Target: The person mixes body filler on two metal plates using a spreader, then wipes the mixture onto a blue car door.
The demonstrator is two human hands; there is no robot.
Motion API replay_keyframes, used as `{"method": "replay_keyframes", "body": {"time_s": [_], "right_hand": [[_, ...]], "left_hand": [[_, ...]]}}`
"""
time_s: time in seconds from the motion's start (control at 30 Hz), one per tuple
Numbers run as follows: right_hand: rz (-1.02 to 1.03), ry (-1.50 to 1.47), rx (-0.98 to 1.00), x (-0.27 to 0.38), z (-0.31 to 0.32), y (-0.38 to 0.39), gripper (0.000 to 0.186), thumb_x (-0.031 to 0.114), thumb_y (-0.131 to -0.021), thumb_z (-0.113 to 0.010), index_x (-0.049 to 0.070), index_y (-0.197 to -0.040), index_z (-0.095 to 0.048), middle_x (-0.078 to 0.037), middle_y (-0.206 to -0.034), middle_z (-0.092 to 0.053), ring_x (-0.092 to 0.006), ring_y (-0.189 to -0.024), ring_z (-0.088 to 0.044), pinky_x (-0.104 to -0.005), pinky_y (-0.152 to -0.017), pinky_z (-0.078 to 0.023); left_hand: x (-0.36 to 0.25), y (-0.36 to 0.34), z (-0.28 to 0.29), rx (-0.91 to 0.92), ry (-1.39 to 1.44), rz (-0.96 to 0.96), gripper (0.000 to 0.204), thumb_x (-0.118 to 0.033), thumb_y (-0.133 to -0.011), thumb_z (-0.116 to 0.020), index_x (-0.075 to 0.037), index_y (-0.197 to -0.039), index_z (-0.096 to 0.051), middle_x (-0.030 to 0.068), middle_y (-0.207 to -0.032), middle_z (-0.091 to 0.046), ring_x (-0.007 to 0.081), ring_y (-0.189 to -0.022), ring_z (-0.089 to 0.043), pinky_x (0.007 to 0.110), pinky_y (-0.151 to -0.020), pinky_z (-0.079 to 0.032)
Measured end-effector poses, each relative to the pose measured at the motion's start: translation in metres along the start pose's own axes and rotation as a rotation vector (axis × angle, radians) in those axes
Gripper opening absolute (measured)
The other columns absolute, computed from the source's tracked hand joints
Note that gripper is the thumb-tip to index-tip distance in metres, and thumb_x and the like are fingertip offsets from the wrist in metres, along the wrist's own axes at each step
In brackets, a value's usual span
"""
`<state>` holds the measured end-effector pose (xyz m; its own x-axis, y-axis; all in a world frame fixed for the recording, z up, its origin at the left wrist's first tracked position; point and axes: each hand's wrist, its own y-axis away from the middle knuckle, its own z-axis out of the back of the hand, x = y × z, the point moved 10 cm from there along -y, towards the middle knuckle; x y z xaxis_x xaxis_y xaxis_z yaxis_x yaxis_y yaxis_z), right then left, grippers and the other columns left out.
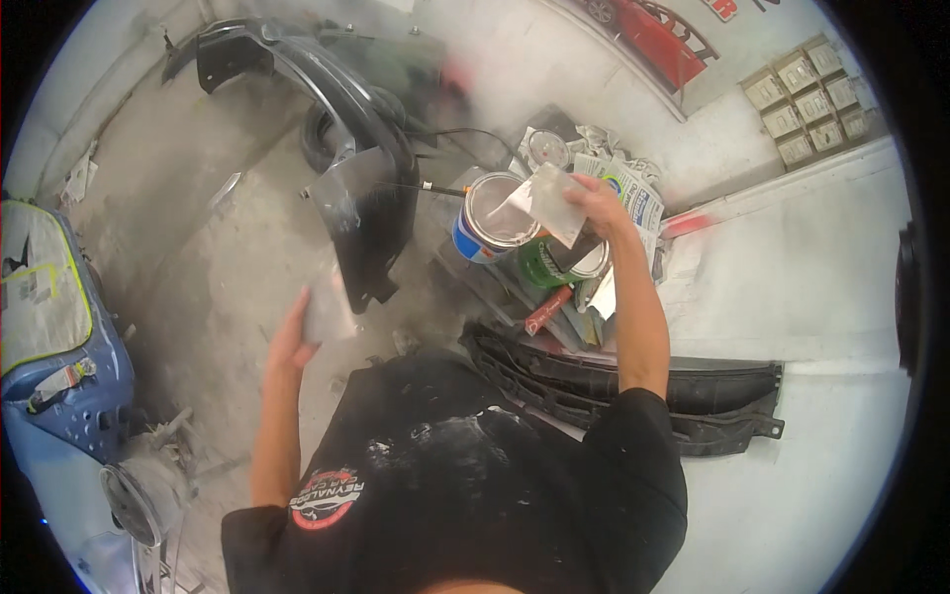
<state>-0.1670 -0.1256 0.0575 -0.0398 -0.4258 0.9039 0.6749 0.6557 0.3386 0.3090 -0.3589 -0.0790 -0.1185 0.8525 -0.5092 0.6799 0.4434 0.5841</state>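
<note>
My right hand (599, 206) grips a flat, pale filler spreader (557, 205). White paste (517, 201) shows at the spreader's left edge, over an open can (478, 244) with a blue-and-white side. Pale material coats the inside of that can. Lower and to the left, my left hand (289, 332) is closed on the edge of a flat grey plate (330, 308), held apart from the cans above the floor. Close beneath my right hand stands a green can (544, 265), partly hidden by the spreader and the hand.
A black car bumper (381, 213) stretches from the back toward the middle. Newspaper (643, 206) and a red tube (547, 311) lie around the cans. A black grille-like part (633, 391) leans at the right. At the left stands a blue car panel (104, 396).
</note>
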Motion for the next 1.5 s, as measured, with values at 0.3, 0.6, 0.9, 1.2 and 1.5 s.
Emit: {"method": "replay_keyframes", "body": {"time_s": [0.3,0.6,0.9,1.2,1.5], "right_hand": [[0.184,0.037,-0.043,0.075,0.024,0.05,0.042,0.01,-0.09,-0.066,-0.002,-0.13,-0.059,-0.006,-0.113,-0.067,-0.0118,-0.097,-0.063,-0.0273,-0.088,-0.05],[0.23,0.105,-0.171,0.13,0.042,0.078,0.041,0.013,-0.09,-0.067,-0.001,-0.128,-0.061,-0.007,-0.112,-0.068,-0.0122,-0.1,-0.063,-0.0283,-0.088,-0.049],[0.546,0.487,-0.284,0.106,0.008,0.091,0.036,0.012,-0.093,-0.062,0.004,-0.128,-0.062,-0.015,-0.103,-0.071,-0.0202,-0.095,-0.067,-0.0292,-0.084,-0.051],[1.006,1.033,-0.114,0.073,-0.093,0.105,0.053,0.003,-0.077,-0.061,0.001,-0.13,-0.057,-0.017,-0.131,-0.058,-0.0328,-0.093,-0.06,-0.0398,-0.079,-0.053],[0.892,1.292,0.147,0.088,-0.096,0.105,0.063,0.012,-0.076,-0.065,0.004,-0.137,-0.053,-0.014,-0.138,-0.053,-0.0325,-0.1,-0.056,-0.0411,-0.087,-0.05]], "left_hand": [[0.008,-0.081,-0.129,0.131,-0.212,-0.068,0.042,-0.029,-0.099,-0.06,0.002,-0.127,-0.056,0.012,-0.119,-0.065,0.0214,-0.104,-0.064,0.037,-0.09,-0.052],[0.035,-0.177,-0.248,0.185,-0.593,-0.398,0.042,-0.035,-0.101,-0.056,0.004,-0.112,-0.066,0.0047,-0.093,-0.068,0.011,-0.088,-0.06,0.03,-0.077,-0.049],[0.074,-0.18,-0.32,0.328,-0.222,0.144,0.047,-0.036,-0.104,-0.05,0.001,-0.133,-0.051,0.014,-0.128,-0.061,0.0235,-0.112,-0.062,0.041,-0.099,-0.048],[0.068,-0.145,-0.328,0.39,0.046,0.166,0.051,-0.037,-0.106,-0.04,0.005,-0.135,-0.047,0.0172,-0.13,-0.058,0.0281,-0.116,-0.06,0.046,-0.101,-0.048],[0.073,-0.155,-0.3,0.443,0.147,0.063,0.05,-0.039,-0.105,-0.046,0.003,-0.133,-0.05,0.0142,-0.125,-0.061,0.0244,-0.112,-0.063,0.041,-0.097,-0.052]]}}
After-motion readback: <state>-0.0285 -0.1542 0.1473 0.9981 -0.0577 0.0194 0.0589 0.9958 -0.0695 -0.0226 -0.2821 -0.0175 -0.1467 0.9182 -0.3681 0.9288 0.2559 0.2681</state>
